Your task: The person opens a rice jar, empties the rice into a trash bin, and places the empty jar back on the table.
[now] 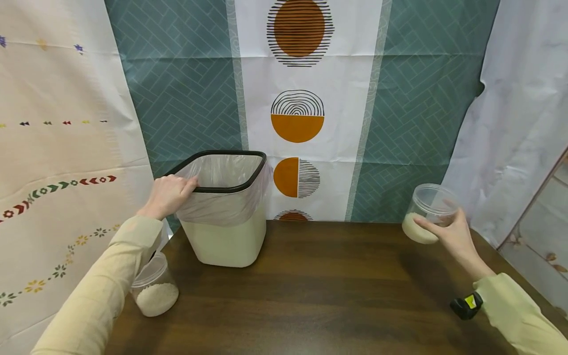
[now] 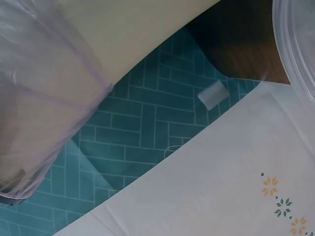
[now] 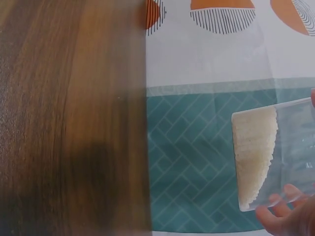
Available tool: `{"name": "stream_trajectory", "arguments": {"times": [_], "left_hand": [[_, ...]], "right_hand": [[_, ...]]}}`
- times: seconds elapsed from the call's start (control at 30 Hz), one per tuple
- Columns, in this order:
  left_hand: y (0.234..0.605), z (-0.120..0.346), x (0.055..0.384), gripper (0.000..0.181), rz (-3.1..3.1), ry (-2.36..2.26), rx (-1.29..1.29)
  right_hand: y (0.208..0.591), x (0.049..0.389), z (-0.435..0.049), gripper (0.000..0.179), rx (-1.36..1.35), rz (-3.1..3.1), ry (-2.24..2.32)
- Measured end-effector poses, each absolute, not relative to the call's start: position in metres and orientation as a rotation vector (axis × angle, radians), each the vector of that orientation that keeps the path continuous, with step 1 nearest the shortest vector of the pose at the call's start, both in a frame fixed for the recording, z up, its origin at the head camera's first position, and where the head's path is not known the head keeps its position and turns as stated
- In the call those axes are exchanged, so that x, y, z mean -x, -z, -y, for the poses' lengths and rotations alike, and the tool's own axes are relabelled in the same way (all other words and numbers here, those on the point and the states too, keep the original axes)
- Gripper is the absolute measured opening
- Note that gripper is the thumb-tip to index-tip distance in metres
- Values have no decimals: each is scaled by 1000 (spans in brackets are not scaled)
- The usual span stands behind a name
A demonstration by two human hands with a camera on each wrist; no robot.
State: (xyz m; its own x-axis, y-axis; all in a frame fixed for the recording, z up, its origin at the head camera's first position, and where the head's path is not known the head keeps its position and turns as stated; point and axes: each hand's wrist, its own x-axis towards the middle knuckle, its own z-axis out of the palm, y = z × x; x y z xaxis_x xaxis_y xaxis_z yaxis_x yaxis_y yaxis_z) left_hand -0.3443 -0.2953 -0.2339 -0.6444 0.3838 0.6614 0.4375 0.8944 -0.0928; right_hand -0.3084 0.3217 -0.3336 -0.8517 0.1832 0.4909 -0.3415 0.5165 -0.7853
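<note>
My right hand [image 1: 457, 236] grips a clear plastic jar [image 1: 437, 197] partly filled with white grains that look like rice. The jar hangs above the table's back right corner, slightly tilted; in the right wrist view the grains [image 3: 253, 152] lie sloped at its bottom end. At the left, my left hand [image 1: 168, 195] holds the near left part of the black rim of a cream trash bin [image 1: 222, 241]. A thin clear liner [image 1: 222, 209] is folded over the bin's rim. The left wrist view shows the bin's side [image 2: 128, 34] and liner, with the left hand out of sight.
A second clear jar [image 1: 155, 291] with similar white grains stands on the brown wooden table [image 1: 328, 296], beside the left forearm. Patterned cloths hang behind the table, with a green and white one [image 1: 306, 108] at the back. A black wrist device [image 1: 466, 305] is at the right sleeve.
</note>
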Motion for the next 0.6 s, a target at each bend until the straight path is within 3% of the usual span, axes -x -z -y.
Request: {"name": "stream_trajectory", "arguments": {"times": [0.6], "left_hand": [[233,285,351,42,2318,95,571]], "right_hand": [[326,301,-302,76,-171,2241,-1301]]}}
